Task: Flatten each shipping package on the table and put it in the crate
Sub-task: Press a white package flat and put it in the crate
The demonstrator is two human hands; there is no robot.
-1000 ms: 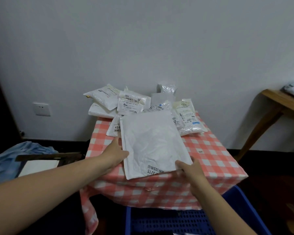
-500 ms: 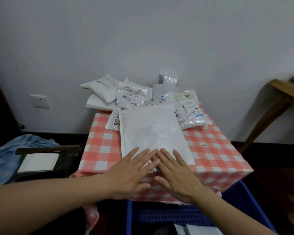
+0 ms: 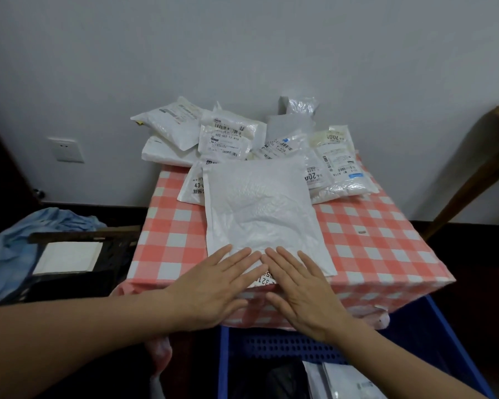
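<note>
A large white bubble mailer lies flat on the table with the red-and-white checked cloth. My left hand and my right hand lie side by side, fingers straight, palms pressing down on the mailer's near edge. Behind it a heap of several white shipping packages is stacked against the wall. The blue plastic crate stands on the floor just below the table's front edge, with white packages inside.
A dark crate with a white sheet and blue cloth sit on the floor at the left. A wooden table leg slants at the right. A wall socket is at the left.
My hands went from gripping the mailer's two sides to lying flat together on its near edge. They have barely moved in the last half second.
</note>
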